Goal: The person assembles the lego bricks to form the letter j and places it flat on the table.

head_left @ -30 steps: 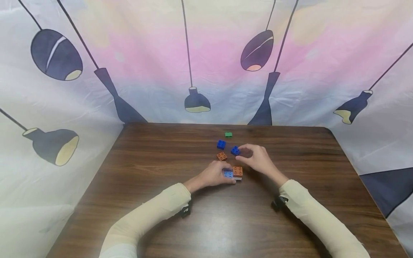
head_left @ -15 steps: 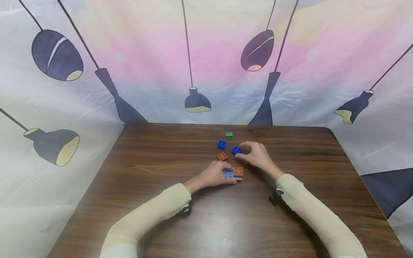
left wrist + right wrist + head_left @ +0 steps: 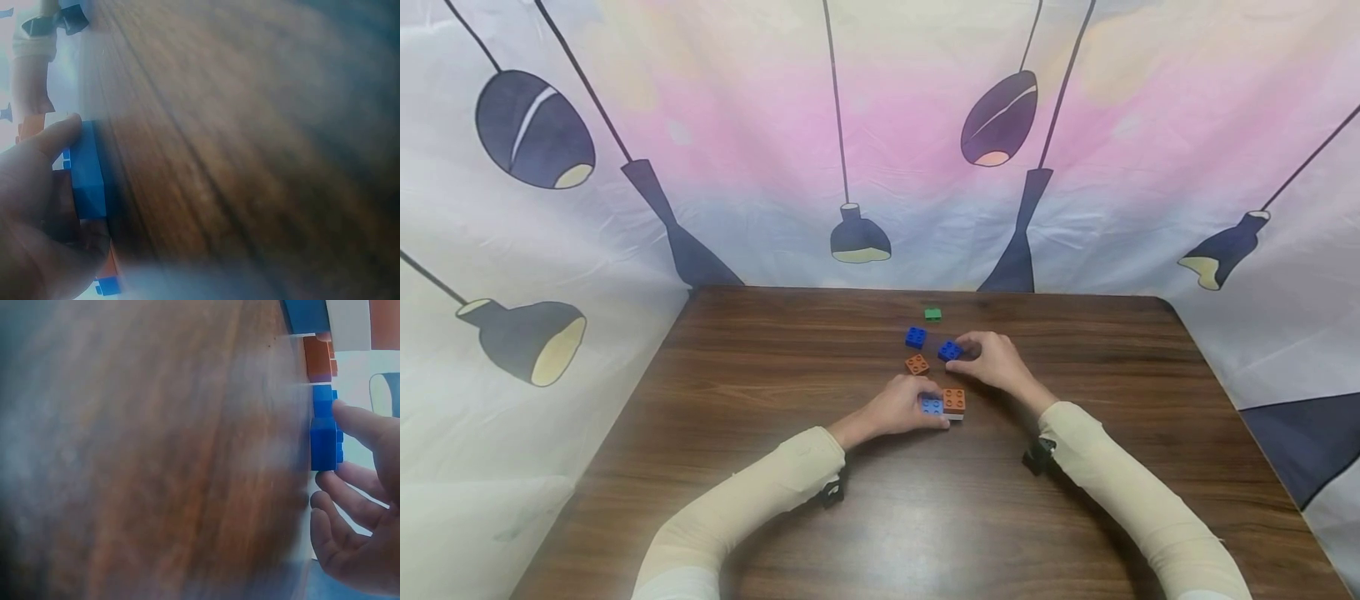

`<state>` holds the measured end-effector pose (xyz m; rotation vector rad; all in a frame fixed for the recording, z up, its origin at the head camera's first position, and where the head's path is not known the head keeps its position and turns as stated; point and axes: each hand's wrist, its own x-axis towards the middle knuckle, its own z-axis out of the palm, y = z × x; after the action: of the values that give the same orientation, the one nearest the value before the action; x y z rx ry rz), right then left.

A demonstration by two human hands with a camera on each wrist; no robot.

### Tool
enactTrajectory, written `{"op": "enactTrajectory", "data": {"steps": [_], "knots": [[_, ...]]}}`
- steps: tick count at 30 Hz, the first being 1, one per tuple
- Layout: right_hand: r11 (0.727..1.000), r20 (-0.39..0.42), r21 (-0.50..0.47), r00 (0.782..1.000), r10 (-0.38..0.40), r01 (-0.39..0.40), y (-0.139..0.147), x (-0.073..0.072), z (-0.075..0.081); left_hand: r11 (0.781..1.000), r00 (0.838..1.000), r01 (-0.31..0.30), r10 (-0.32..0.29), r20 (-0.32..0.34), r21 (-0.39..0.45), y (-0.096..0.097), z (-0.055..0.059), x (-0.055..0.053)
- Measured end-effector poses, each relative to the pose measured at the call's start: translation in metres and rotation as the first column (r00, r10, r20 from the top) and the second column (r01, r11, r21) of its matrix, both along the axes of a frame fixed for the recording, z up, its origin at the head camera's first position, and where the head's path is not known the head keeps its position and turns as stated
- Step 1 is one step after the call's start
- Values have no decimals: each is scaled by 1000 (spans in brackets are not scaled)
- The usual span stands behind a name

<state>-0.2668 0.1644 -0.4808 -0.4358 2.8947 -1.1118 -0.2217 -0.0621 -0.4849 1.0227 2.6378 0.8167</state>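
Roughly midway between the left and right edges of the table (image 3: 760, 350), the left hand (image 3: 897, 406) grips a light blue brick (image 3: 932, 406), which seems to carry a white brick (image 3: 955, 417) and an orange brick (image 3: 953, 398) stacked at its right end. Nearer the far edge, the right hand (image 3: 1002, 367) has thumb and forefinger curled round a dark blue brick (image 3: 949, 351), though how firmly they pinch it is hard to tell. If that hold is light or catches only corners, the brick could twist or slip when lifted. The other dark blue brick (image 3: 915, 337) and the loose orange brick (image 3: 917, 365) lie just to its left, so a sideways sweep might knock them; the green brick (image 3: 932, 315) sits closest to the far edge.
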Motion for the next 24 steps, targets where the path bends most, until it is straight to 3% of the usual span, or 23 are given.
{"op": "enactTrajectory", "data": {"steps": [13,24], "knots": [[997,-4,74,1000,-3,3,-3,-2,-2,1000,1000,2,-2,1,10,0,-1,0],[997,20,73,1000,-7,6,-2,-2,-1,1000,1000,-2,2,2,4,0,1,1]]}}
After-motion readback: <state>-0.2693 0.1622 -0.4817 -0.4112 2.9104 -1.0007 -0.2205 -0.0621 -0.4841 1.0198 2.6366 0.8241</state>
